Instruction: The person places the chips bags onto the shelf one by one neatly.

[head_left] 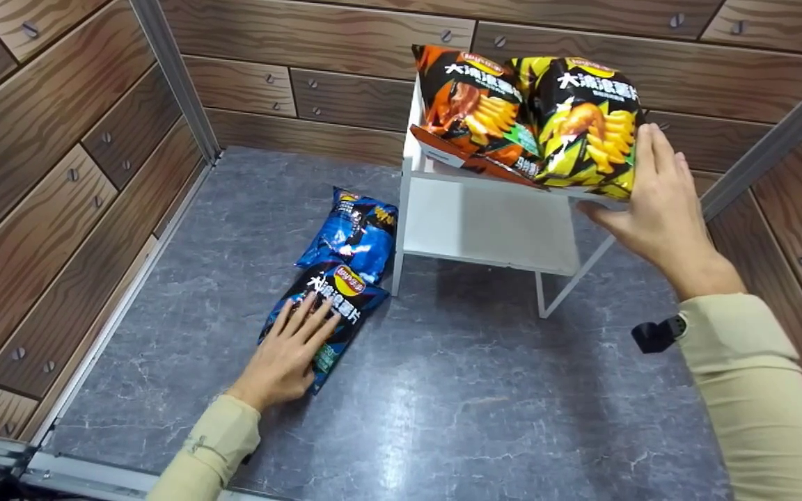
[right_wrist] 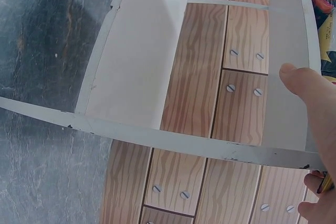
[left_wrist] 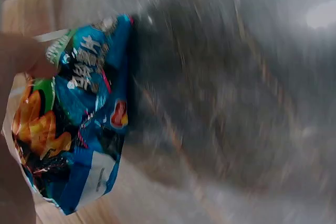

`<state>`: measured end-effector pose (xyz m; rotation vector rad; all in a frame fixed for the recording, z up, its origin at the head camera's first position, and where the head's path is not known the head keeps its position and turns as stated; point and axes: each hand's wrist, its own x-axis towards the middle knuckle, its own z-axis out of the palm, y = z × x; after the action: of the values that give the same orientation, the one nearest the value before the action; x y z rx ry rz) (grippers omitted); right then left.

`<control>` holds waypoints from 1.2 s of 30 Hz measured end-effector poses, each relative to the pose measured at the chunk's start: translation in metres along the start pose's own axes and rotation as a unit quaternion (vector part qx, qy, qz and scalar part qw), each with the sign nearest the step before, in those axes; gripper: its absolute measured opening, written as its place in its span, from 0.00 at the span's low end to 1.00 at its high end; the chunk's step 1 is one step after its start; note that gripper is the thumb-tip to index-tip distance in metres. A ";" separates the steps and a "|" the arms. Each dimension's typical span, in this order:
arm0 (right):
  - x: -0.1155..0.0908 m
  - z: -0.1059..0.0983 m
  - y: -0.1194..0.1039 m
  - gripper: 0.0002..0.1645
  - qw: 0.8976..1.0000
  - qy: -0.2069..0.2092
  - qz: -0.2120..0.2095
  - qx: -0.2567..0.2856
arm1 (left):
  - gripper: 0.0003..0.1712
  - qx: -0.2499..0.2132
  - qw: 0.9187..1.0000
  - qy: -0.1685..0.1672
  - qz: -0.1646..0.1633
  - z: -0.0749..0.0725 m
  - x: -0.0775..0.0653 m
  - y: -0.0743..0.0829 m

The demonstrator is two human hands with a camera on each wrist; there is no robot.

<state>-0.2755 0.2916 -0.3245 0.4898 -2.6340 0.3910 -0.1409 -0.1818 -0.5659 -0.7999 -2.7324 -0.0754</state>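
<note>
In the head view my left hand rests with spread, fairly straight fingers on a black and blue potato chip bag on the floor. The left wrist view shows that chip bag beside the thumb. Just beyond it lies a bluer chip bag, by the leg of a white shelf stand. On the stand's top sit an orange and black chip bag and a yellow and black one. Against the yellow bag's right side my right hand lays extended fingers, thumb apart near the top shelf's front edge.
An orange cardboard flap juts out below the orange bag. Wood-patterned panels enclose a grey marbled floor. The stand's lower shelf and thin frame legs stand between the hands.
</note>
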 end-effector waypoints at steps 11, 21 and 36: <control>0.002 -0.001 0.000 0.68 1.000 0.002 -0.004 -0.002 | 0.68 0.026 0.993 -0.107 0.032 0.008 0.005 -0.010; 0.001 -0.001 0.001 0.68 1.000 0.000 -0.001 -0.003 | 0.75 0.023 0.992 -0.119 0.029 0.015 0.003 -0.018; 0.000 0.001 0.000 0.67 1.000 0.006 0.001 0.001 | 0.51 0.101 0.994 0.002 0.037 0.033 -0.001 -0.015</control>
<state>-0.2760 0.2917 -0.3249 0.4841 -2.6232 0.3949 -0.1567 -0.1904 -0.5969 -0.8403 -2.6483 0.2119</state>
